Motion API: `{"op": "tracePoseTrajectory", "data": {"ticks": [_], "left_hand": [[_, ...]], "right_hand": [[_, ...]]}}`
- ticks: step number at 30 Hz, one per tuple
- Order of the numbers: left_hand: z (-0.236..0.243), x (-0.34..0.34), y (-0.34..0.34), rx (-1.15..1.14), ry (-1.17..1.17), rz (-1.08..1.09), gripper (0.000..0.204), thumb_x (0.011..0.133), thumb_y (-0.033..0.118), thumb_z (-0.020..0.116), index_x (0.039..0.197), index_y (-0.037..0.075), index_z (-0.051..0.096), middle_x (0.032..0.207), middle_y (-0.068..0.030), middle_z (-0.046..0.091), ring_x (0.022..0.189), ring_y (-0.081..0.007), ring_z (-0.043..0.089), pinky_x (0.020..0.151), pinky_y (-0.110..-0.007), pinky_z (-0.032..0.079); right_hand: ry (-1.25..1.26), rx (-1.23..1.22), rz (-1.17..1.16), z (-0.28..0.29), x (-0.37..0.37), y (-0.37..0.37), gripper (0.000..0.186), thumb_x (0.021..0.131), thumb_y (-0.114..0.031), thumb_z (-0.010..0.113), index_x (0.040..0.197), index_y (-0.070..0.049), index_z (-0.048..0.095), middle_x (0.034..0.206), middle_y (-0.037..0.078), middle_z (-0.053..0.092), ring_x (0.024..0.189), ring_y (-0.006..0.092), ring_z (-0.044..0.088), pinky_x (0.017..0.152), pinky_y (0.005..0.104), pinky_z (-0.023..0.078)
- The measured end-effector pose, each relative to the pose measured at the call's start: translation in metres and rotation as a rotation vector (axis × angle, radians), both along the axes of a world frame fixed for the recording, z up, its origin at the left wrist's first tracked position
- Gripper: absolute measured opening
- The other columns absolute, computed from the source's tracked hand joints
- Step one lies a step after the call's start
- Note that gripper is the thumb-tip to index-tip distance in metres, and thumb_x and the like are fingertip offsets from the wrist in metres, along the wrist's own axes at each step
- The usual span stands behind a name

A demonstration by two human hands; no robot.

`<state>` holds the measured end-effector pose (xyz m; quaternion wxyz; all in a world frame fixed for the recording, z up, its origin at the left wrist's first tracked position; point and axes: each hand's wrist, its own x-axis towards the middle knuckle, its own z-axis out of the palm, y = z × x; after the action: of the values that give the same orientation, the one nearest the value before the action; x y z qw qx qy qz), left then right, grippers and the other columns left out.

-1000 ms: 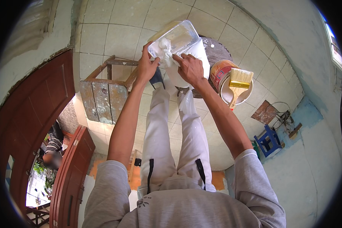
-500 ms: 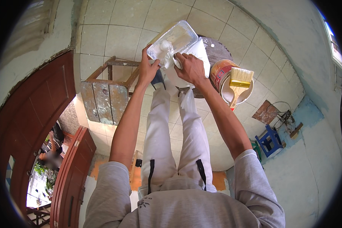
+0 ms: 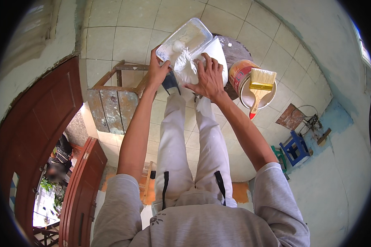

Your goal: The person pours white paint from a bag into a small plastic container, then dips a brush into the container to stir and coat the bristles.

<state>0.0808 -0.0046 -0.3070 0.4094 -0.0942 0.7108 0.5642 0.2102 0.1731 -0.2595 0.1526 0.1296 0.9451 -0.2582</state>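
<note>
At the upper middle, my left hand (image 3: 157, 73) grips the lower-left corner of a translucent plastic tray (image 3: 191, 29) smeared with white. A crumpled white plastic bag (image 3: 185, 69), its gathered top bunched at the tray's lower edge, sits below it on a larger white object (image 3: 217, 55). My right hand (image 3: 210, 80) is open, fingers bent but apart, over the bag's right side; whether the fingertips touch it is unclear. Just right, a wooden-handled paintbrush (image 3: 260, 85) lies across a red-labelled paint bucket (image 3: 240, 71).
Behind these is a worn round wooden surface (image 3: 237, 49). A paint-stained wooden stool (image 3: 112, 110) stands at left, a blue plastic stool (image 3: 294, 149) at lower right. Red doors (image 3: 37, 105) frame a doorway where another person (image 3: 62, 152) is partly visible.
My right hand has loosened from the bag's gathered top, spreading its fingers and thumb. More of the bag shows. My left hand still holds the tray, which sits slightly further up and left.
</note>
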Motion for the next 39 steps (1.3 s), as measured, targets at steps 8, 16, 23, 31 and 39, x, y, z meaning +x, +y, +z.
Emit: {"op": "tracePoseTrajectory", "data": {"ticks": [8, 16, 23, 31, 39], "left_hand": [[0.003, -0.003, 0.002, 0.005, 0.002, -0.007, 0.067, 0.092, -0.003, 0.060, 0.152, 0.013, 0.033, 0.124, -0.0139, 0.059, 0.105, -0.0209, 0.066, 0.077, -0.031, 0.060], [0.012, -0.013, 0.010, -0.033, 0.026, -0.040, 0.066, 0.092, -0.006, 0.060, 0.151, 0.013, 0.037, 0.121, -0.0111, 0.058, 0.105, -0.0184, 0.062, 0.077, -0.033, 0.062], [0.009, -0.018, 0.017, -0.025, 0.069, -0.069, 0.066, 0.093, -0.005, 0.061, 0.151, 0.014, 0.038, 0.113, -0.0097, 0.059, 0.097, -0.0171, 0.063, 0.075, -0.033, 0.062], [0.017, -0.022, 0.026, -0.021, 0.048, -0.072, 0.068, 0.093, -0.006, 0.061, 0.153, 0.015, 0.036, 0.115, -0.0113, 0.061, 0.102, -0.0202, 0.066, 0.082, -0.038, 0.065], [0.015, -0.022, 0.025, -0.045, 0.085, -0.102, 0.068, 0.093, -0.007, 0.060, 0.153, 0.014, 0.036, 0.119, -0.0130, 0.063, 0.104, -0.0209, 0.067, 0.081, -0.037, 0.064]], "right_hand": [[0.141, 0.029, -0.100, -0.027, 0.020, -0.009, 0.102, 0.070, -0.052, 0.087, 0.145, 0.002, 0.045, 0.150, 0.017, 0.046, 0.137, 0.0363, 0.042, 0.110, 0.0494, 0.034], [0.127, -0.042, -0.080, -0.026, 0.011, 0.009, 0.078, 0.063, -0.023, 0.083, 0.132, -0.001, 0.054, 0.125, 0.013, 0.059, 0.117, 0.0312, 0.055, 0.094, 0.0459, 0.043], [0.099, 0.048, 0.006, -0.029, 0.007, 0.021, 0.069, 0.060, -0.017, 0.081, 0.124, -0.005, 0.058, 0.110, 0.009, 0.058, 0.108, 0.0285, 0.057, 0.085, 0.0436, 0.045], [0.061, 0.062, 0.020, -0.023, 0.002, 0.026, 0.073, 0.061, -0.017, 0.080, 0.131, -0.008, 0.058, 0.112, 0.010, 0.056, 0.109, 0.0287, 0.056, 0.084, 0.0447, 0.045], [0.090, 0.029, 0.008, -0.023, -0.002, 0.025, 0.058, 0.062, -0.016, 0.080, 0.117, -0.009, 0.065, 0.110, 0.009, 0.057, 0.109, 0.0297, 0.055, 0.084, 0.0460, 0.045]]}}
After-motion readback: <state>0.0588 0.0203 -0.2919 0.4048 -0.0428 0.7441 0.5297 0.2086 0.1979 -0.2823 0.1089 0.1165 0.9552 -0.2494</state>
